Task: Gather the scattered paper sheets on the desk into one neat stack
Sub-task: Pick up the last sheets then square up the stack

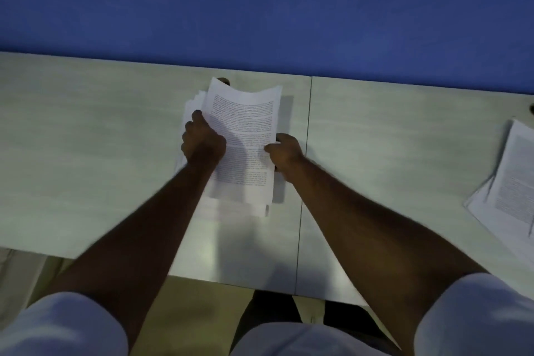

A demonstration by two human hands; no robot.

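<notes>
Both hands were on the stack [242, 136] at mid-desk, and it was a loose bundle. The left hand [202, 141] gripped its left edge, fingers curled over the sheets; the right hand [284, 152] pinched the right edge, thumb on top. The top sheet bowed upward at its far end, and lower sheets stuck out at the left and along the near edge, so nothing was squared.

The risks, as I judged them: that fanned underside could slip. With the grip only at the sides, a lift or a tap on the desk [86, 139] might let the bottom sheets slide out toward the near edge (and the floor was right there below). Squeezing harder to stop that could crease the bowed page.

A second pile [511, 179] lay well apart at the far right, itself skewed, partly cut off by the frame. Reaching for it one-handed would leave the stack half held, and it could splay again. Dropping crooked sheets onto a crooked stack would only deepen the mess, so squaring first looked the safer call.
</notes>
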